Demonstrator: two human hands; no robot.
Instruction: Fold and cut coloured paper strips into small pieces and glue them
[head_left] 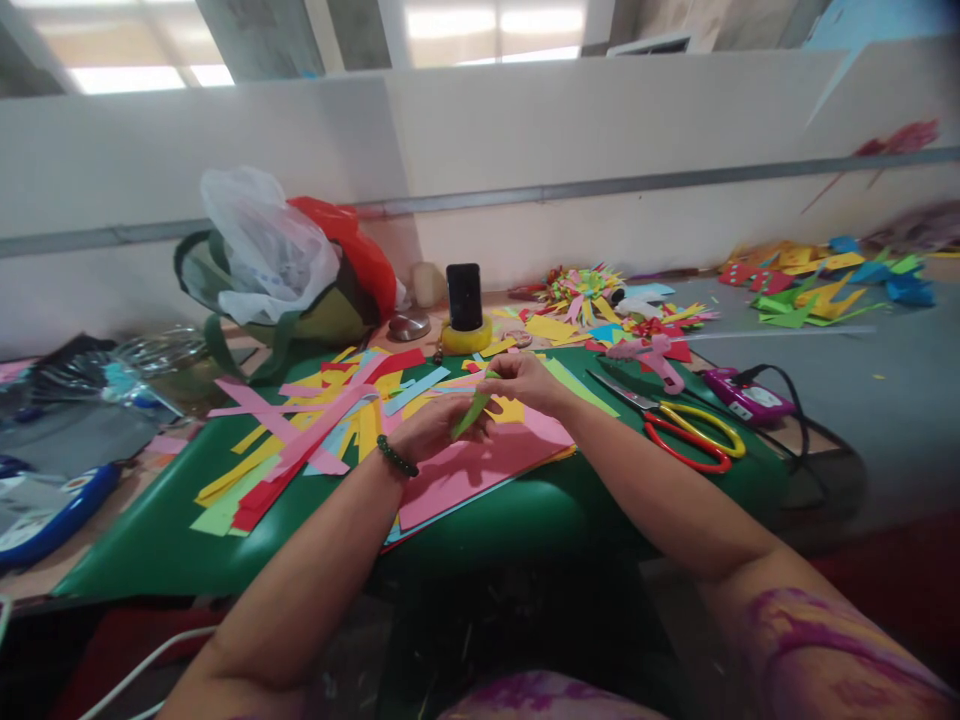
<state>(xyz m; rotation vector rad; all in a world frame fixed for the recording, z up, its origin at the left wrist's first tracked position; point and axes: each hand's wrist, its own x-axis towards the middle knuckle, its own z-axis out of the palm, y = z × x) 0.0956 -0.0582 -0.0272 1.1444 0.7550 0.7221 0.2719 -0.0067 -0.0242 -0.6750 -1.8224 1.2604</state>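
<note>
A narrow green paper strip (471, 412) slants between my two hands. My left hand (442, 428), with a dark beaded bracelet at the wrist, has its fingers round the lower part of the strip. From the right, my right hand (525, 382) pinches the strip's upper end. Both hands are over a stack of coloured paper sheets, whose top is a pink sheet (465, 470). Left of the hands lies a heap of cut paper strips (300, 430) in pink, red, yellow, blue and green. Scissors (660, 415) with one red and one yellow handle rest open to the right.
A green mat (165, 540) covers the table front. Behind stand a phone (463, 297) on a yellow tape roll (466, 338) and a bag (322, 325) stuffed with plastic. A pink glue gun (656, 360), a purple device (746, 397) with a cable and folded paper pieces (810, 295) are rightward.
</note>
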